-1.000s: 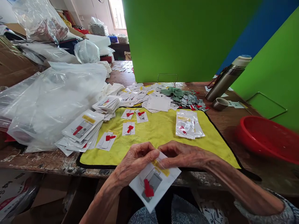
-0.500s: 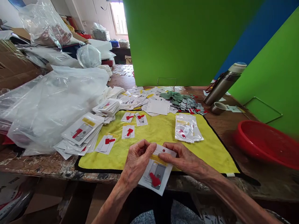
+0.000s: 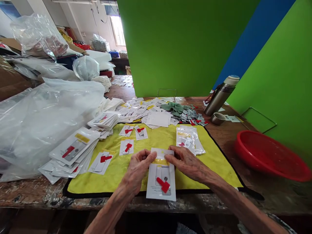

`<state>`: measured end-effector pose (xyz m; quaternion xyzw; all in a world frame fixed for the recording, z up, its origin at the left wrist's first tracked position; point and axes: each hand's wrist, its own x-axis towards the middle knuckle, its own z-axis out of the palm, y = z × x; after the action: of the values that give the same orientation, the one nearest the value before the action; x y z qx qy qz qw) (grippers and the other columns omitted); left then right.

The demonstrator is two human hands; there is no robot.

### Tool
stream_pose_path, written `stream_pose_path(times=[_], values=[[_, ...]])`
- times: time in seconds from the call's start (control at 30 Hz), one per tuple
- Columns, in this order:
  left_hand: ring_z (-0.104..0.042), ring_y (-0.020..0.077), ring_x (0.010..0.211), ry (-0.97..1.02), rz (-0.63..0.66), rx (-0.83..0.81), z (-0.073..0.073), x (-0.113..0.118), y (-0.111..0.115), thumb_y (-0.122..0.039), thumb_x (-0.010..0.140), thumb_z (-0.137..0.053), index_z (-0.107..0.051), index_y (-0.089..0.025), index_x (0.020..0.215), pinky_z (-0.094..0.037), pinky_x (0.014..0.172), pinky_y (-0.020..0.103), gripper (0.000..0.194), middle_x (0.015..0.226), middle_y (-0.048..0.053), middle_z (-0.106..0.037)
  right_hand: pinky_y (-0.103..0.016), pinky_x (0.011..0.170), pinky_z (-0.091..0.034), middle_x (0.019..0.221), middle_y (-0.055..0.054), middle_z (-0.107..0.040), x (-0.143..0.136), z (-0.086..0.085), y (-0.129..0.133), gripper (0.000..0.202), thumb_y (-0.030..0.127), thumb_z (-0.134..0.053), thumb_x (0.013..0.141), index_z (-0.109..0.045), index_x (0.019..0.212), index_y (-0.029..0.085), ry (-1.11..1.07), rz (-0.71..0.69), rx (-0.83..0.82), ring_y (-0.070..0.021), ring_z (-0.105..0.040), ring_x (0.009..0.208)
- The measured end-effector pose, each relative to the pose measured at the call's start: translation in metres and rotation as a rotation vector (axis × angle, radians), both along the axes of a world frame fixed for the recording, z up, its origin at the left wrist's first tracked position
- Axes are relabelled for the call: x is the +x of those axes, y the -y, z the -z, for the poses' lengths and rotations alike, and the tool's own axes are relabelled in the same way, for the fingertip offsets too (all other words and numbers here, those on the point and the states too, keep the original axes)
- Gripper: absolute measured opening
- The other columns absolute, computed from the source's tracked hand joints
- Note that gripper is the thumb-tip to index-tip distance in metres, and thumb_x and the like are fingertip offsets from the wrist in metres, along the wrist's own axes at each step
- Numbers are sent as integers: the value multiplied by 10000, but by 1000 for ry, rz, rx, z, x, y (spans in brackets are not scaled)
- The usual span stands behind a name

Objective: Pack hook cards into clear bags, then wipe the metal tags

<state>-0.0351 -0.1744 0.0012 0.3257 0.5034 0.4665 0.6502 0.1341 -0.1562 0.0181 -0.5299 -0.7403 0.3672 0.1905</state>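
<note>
At the lower centre of the frame, packet: hanging between both hands, overlapping the near edge of the yellow cloth.
Left hand: pinching the packet's upper left edge between thumb and fingers.
Right hand: pinching its upper right edge.
Change: the packet, slanting half a second ago, is now sitting square to the view, so its top strip is running level between the hands.
Red-tabbed cards: four, resting at centre left.
Clear pouches: overlapping at centre right.
</note>
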Motion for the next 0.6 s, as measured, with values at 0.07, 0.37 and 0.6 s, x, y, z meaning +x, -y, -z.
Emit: stream_pose_path(times=[0.07,0.37,0.6], values=[[-515,77,540,-28,53,10,-3,3,-14,-416,591,-773,-578,-138,636,-421,521,189,343,604,-11,-603,-260,545,-295,624,25,-448,5,-6,-10,232,334,-425,852,-398,658,210,83,-1,92,-135,-415,599],[-652,188,875,-803,201,258,-15,45,-92,-236,808,-562,-602,-151,1049,-502,743,291,259,966,89,-696,-296,609,-406,728,-30,-594,78,-9,-68,196,326,-449,851,-579,799,187,347,167,299,-190,-543,677],[-363,387,1285,-1287,3,299,2,32,-156,-283,787,-599,-554,-156,1086,-279,1002,544,328,1319,202,-507,-390,860,-435,1036,-127,-615,47,-10,-105,168,201,-499,864,-612,985,168,475,84,489,-266,-564,998]])
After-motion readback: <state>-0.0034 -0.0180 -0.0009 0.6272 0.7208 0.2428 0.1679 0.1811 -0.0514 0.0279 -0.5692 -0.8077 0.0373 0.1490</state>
